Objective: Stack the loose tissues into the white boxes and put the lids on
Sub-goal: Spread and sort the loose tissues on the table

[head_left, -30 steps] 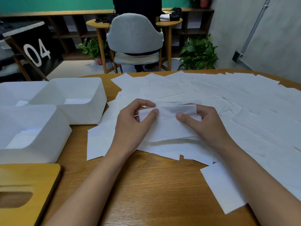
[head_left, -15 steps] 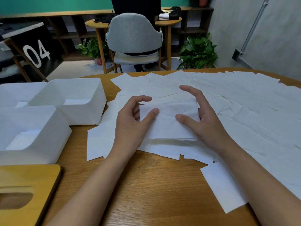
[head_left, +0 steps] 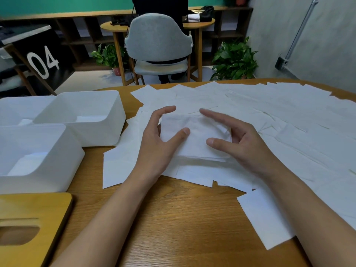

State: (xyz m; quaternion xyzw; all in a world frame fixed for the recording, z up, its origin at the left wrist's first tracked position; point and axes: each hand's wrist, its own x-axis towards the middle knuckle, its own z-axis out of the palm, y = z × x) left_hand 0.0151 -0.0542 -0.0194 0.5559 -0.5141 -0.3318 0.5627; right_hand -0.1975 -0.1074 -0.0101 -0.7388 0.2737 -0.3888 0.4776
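A small squared stack of tissues (head_left: pixel 194 139) lies at mid-frame on the surface (head_left: pixel 183 218), bracketed by the left hand (head_left: pixel 156 145) and right hand (head_left: pixel 246 145). Both have their fingers (head_left: pixel 217 116) spread wide, with thumbs resting on the stack and neither hand closed round it. Most loose tissues (head_left: pixel 279 116) lie scattered across the right half. The white boxes (head_left: pixel 100 130) at left hold only thin layers. A wooden lid (head_left: pixel 28 212) sits off at lower left, so the task looks to be at an early stage.
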